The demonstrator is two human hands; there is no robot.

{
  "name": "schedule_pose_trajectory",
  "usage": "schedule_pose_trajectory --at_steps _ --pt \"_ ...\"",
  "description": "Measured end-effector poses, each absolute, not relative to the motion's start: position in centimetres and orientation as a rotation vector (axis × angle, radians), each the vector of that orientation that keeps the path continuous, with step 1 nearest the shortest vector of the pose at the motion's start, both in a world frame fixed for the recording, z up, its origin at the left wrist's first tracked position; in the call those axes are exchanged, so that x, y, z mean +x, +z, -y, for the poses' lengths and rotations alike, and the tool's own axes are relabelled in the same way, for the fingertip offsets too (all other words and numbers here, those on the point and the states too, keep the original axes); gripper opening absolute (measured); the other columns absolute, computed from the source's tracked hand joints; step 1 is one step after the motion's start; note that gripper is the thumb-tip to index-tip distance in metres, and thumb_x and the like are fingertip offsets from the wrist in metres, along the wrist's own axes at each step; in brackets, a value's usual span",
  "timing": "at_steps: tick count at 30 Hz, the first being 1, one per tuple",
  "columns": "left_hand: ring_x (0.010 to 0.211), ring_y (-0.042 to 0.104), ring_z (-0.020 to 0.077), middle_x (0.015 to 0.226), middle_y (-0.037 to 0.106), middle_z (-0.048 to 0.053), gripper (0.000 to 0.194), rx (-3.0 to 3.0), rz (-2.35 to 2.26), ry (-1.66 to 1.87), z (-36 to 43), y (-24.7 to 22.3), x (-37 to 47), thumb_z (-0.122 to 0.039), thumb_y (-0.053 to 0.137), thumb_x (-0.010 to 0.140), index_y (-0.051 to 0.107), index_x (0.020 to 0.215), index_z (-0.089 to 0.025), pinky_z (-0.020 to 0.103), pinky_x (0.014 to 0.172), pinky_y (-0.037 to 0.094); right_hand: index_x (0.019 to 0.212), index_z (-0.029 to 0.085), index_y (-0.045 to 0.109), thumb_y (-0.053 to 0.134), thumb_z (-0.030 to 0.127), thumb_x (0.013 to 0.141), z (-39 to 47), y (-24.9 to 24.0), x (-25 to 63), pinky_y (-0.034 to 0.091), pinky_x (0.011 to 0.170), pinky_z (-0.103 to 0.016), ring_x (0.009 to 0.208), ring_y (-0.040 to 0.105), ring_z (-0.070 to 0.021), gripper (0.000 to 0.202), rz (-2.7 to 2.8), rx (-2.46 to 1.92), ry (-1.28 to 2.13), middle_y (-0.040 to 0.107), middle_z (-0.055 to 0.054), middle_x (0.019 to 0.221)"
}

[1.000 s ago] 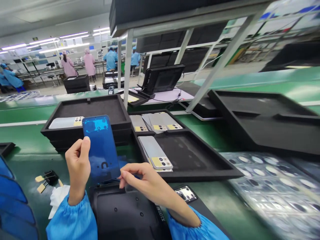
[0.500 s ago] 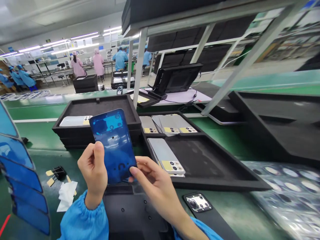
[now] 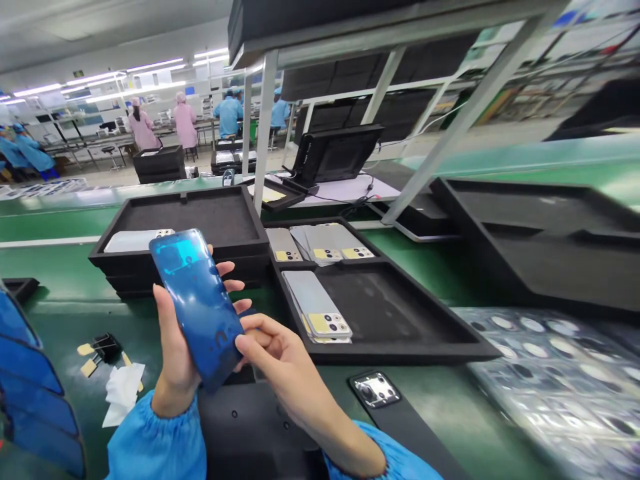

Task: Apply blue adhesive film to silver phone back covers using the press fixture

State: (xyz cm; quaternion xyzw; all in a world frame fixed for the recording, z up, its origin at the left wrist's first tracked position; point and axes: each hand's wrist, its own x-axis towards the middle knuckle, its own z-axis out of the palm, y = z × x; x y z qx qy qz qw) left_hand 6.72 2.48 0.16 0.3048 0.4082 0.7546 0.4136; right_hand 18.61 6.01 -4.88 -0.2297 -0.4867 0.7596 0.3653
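A glossy blue phone-shaped panel (image 3: 200,303) is tilted in front of me. My left hand (image 3: 177,347) wraps round it from beneath, thumb on the left edge and fingertips showing past the right edge. The thumb and fingers of my right hand (image 3: 280,360) pinch its lower right edge. Below lies a dark fixture (image 3: 255,433). Beyond it a black tray (image 3: 415,350) holds silver phone backs (image 3: 315,303) with yellow patches round the cameras. A camera cover piece (image 3: 375,390) rests on the green table to the right.
Stacked black trays (image 3: 185,260) stand back left, blue panels (image 3: 40,387) at the left edge. A white tissue (image 3: 121,393) and black clip (image 3: 106,347) lie left. Clear plastic trays (image 3: 565,373) lie right, below a tilted black tray (image 3: 530,253). A metal frame post (image 3: 265,133) rises behind.
My left hand has moved from the panel's left edge to a grip wrapped round it. The panel has tilted and shifted slightly left in view. My right hand still pinches its lower corner.
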Motion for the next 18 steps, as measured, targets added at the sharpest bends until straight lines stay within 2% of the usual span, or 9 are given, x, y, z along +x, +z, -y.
schedule_pose_trajectory --at_steps 2,4,7,11,18 --pt "0.083 0.069 0.0206 0.116 0.072 0.009 0.071 0.782 -1.097 1.89 -2.8 -0.2 6.5 -0.084 0.056 0.077 0.071 0.116 -0.026 0.032 0.072 0.062 0.102 0.024 0.061 0.085 0.047 0.073 -5.7 -4.9 18.6 0.058 0.081 -0.035 0.09 0.07 -0.0204 0.044 1.297 -0.647 1.808 0.071 -0.003 0.094" --pt "0.085 0.068 0.0183 0.118 0.07 0.008 0.066 0.836 -1.185 1.879 -3.1 -0.5 6.2 -0.078 0.065 0.075 0.071 0.115 -0.026 0.028 0.073 0.06 0.109 0.027 0.058 0.09 0.038 0.067 -5.4 -4.9 18.7 0.054 0.099 -0.041 0.113 0.065 -0.0242 0.054 1.382 -0.653 1.735 0.068 -0.006 0.115" --pt "0.093 0.065 0.0178 0.121 0.069 0.006 0.062 0.945 -1.297 1.867 -3.3 -0.8 6.0 -0.068 0.074 0.076 0.068 0.122 -0.027 0.026 0.076 0.058 0.109 0.027 0.057 0.091 0.031 0.064 -5.4 -5.0 18.7 0.043 0.115 -0.049 0.126 0.059 -0.0264 0.056 1.498 -0.581 1.791 0.064 -0.006 0.123" --pt "0.091 0.064 0.016 0.118 0.068 0.006 0.064 0.96 -1.321 1.865 -3.5 -0.9 5.7 -0.063 0.077 0.076 0.066 0.128 -0.026 0.026 0.076 0.057 0.102 0.026 0.055 0.092 0.033 0.065 -5.9 -5.3 18.6 0.038 0.119 -0.05 0.13 0.058 -0.0259 0.053 1.46 -0.498 1.903 0.064 -0.006 0.128" --pt "0.089 0.063 0.0152 0.119 0.066 0.007 0.067 0.93 -1.345 1.871 -3.6 -0.8 5.6 -0.061 0.08 0.074 0.065 0.128 -0.025 0.025 0.075 0.056 0.091 0.024 0.061 0.093 0.041 0.066 -6.7 -5.3 18.6 0.051 0.109 -0.045 0.122 0.066 -0.0266 0.044 1.384 -0.438 1.992 0.067 -0.009 0.13"
